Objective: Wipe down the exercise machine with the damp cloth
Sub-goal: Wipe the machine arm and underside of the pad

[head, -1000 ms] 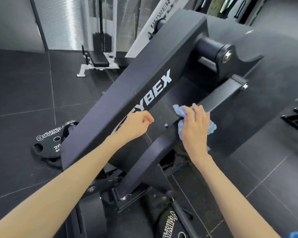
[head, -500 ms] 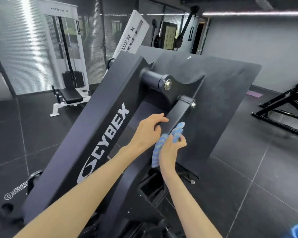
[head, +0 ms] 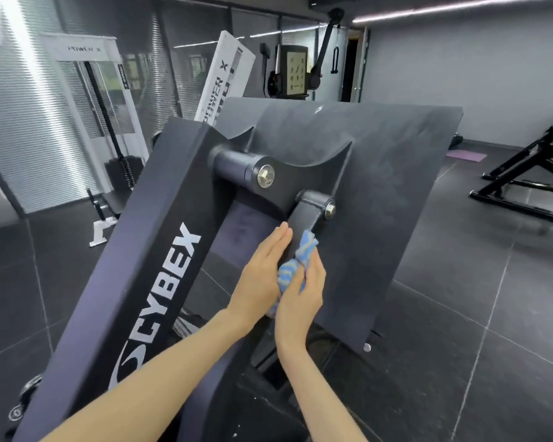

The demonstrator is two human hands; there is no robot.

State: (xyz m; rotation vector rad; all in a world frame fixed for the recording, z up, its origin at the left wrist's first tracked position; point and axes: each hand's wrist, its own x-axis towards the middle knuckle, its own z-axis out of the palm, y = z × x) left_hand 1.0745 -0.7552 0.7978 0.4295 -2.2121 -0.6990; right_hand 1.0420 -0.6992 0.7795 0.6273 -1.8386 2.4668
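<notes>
A black exercise machine (head: 160,250) marked CYBEX fills the middle of the view, with a big tilted foot plate (head: 390,193) and a link bar (head: 304,218) bolted to it. A blue and white striped cloth (head: 296,263) is bunched up just below that bar. My right hand (head: 300,295) grips the cloth from the right side. My left hand (head: 261,272) lies flat with fingers straight against the left side of the cloth and the bar. Part of the cloth is hidden between my palms.
A white cable machine (head: 103,129) stands at the back left in front of window blinds. A black frame (head: 530,173) sits on the floor at right. A purple mat (head: 466,154) lies by the far wall. Dark floor tiles surround the machine.
The view has risen from the machine's lower part to the foot plate. My left hand left the main beam, came to the link bar and flattened against the cloth. The cloth went from spread out to bunched.
</notes>
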